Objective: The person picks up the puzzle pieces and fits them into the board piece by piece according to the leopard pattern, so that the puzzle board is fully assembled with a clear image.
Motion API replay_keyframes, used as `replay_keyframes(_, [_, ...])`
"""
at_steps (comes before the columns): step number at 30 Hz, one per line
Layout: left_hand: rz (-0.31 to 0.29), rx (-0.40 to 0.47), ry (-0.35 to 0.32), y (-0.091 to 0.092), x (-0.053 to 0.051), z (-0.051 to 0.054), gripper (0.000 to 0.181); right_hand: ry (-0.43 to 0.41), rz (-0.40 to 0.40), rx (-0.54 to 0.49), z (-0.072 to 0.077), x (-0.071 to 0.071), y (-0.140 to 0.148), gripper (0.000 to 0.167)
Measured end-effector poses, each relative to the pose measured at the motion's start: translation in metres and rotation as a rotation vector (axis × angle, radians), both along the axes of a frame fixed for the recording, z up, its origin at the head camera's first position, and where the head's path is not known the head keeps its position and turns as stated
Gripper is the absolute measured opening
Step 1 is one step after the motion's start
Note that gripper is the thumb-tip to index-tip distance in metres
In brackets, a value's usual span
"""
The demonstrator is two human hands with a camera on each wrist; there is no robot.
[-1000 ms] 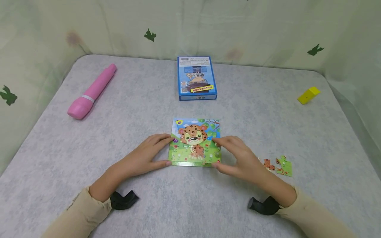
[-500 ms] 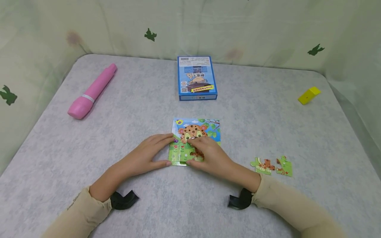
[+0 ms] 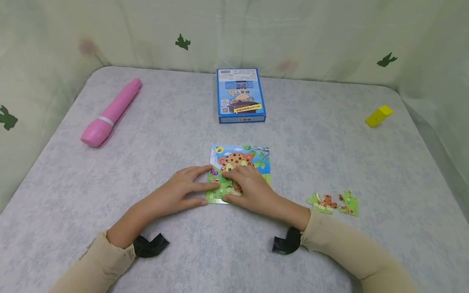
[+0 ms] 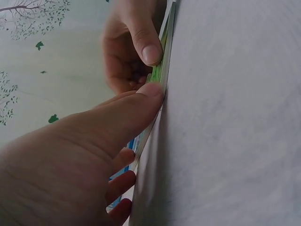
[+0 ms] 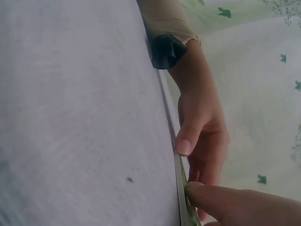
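Observation:
In the head view, a square jigsaw puzzle (image 3: pixel 259 162) with a spotted leopard cub lies flat at the table's middle. My right hand (image 3: pixel 253 191) reaches over its lower part, thumb and fingers pinching a green puzzle piece (image 3: pixel 224 190) at the lower left. The hand covers the cub's lower face and much of its body. My left hand (image 3: pixel 179 189) lies at the left edge, fingers spread, one fingertip over the picture beside that piece. The left wrist view shows its thumb (image 4: pixel 146 94) touching the board's edge. Two loose puzzle pieces (image 3: pixel 324 204) lie to the right.
A blue box (image 3: pixel 241 95) stands behind the puzzle. Further left lies a pink microphone-shaped object (image 3: pixel 111 114), and a yellow block (image 3: pixel 379 116) is at the far right. A pale curtain (image 3: pixel 311 36) hangs behind the table.
My right hand has moved left across the puzzle with the green piece, to the lower left. My left hand's finger has shifted from the edge onto the picture. The loose pieces have come into fuller view.

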State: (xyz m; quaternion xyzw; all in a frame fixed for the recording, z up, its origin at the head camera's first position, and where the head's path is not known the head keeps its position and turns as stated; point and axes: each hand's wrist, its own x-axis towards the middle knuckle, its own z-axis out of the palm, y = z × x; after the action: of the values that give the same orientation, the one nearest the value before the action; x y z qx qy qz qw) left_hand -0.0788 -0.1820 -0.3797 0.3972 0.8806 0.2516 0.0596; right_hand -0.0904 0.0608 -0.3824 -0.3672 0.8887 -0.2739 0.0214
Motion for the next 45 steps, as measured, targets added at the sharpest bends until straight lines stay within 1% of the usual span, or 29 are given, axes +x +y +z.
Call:
replay_keyframes(4, [-0.011, -0.003, 0.011, -0.002, 0.000, 0.000, 0.040, -0.010, 0.004, 0.027, -0.001, -0.002, -0.003, 0.056])
replay_keyframes(8, [-0.008, 0.000, 0.014, -0.002, 0.000, -0.001, 0.039, -0.010, -0.004, 0.051, 0.000, -0.002, -0.005, 0.056])
replay_keyframes(13, [0.007, 0.007, -0.009, -0.002, 0.002, 0.000, 0.038, 0.012, -0.005, 0.085, 0.004, 0.000, -0.005, 0.058])
replay_keyframes(16, [0.019, 0.011, -0.022, -0.002, 0.002, 0.001, 0.037, -0.002, 0.018, 0.124, 0.006, 0.001, -0.001, 0.062])
replay_keyframes(18, [0.023, 0.016, -0.029, -0.002, 0.002, 0.000, 0.037, -0.049, 0.037, 0.134, 0.008, 0.002, 0.002, 0.064])
replay_keyframes(20, [0.026, 0.022, -0.033, -0.001, 0.003, 0.000, 0.037, -0.131, 0.049, 0.114, 0.009, 0.002, 0.008, 0.064])
replay_keyframes(22, [0.025, 0.029, -0.032, -0.001, 0.003, -0.001, 0.037, -0.223, 0.050, 0.059, 0.012, 0.002, 0.014, 0.063])
replay_keyframes(24, [0.023, 0.035, -0.026, 0.000, 0.002, -0.002, 0.037, -0.305, 0.037, -0.021, 0.016, 0.003, 0.022, 0.061])
replay_keyframes(26, [0.022, 0.040, -0.018, 0.000, 0.002, -0.003, 0.037, -0.336, 0.027, -0.092, 0.021, 0.004, 0.031, 0.060])
replay_keyframes(28, [0.021, 0.043, -0.013, 0.000, 0.001, -0.003, 0.037, -0.326, 0.018, -0.158, 0.028, 0.005, 0.043, 0.062])
replay_keyframes(30, [0.021, 0.044, -0.013, 0.001, 0.001, -0.003, 0.037, -0.284, 0.008, -0.211, 0.035, 0.009, 0.056, 0.062])
replay_keyframes(33, [0.021, 0.041, -0.016, 0.001, 0.000, -0.003, 0.037, -0.190, -0.020, -0.272, 0.045, 0.016, 0.078, 0.065])
replay_keyframes(37, [0.023, 0.035, -0.015, 0.001, 0.001, -0.003, 0.036, -0.037, -0.084, -0.311, 0.055, 0.027, 0.108, 0.073])
replay_keyframes(39, [0.024, 0.034, -0.014, 0.000, 0.001, -0.003, 0.036, 0.009, -0.122, -0.325, 0.056, 0.032, 0.122, 0.076])
replay_keyframes(41, [0.023, 0.033, -0.013, 0.000, 0.001, -0.003, 0.036, 0.035, -0.148, -0.342, 0.054, 0.036, 0.135, 0.078])
replay_keyframes(45, [0.021, 0.038, -0.009, 0.000, 0.001, -0.003, 0.036, 0.030, -0.215, -0.324, 0.047, 0.044, 0.156, 0.079])
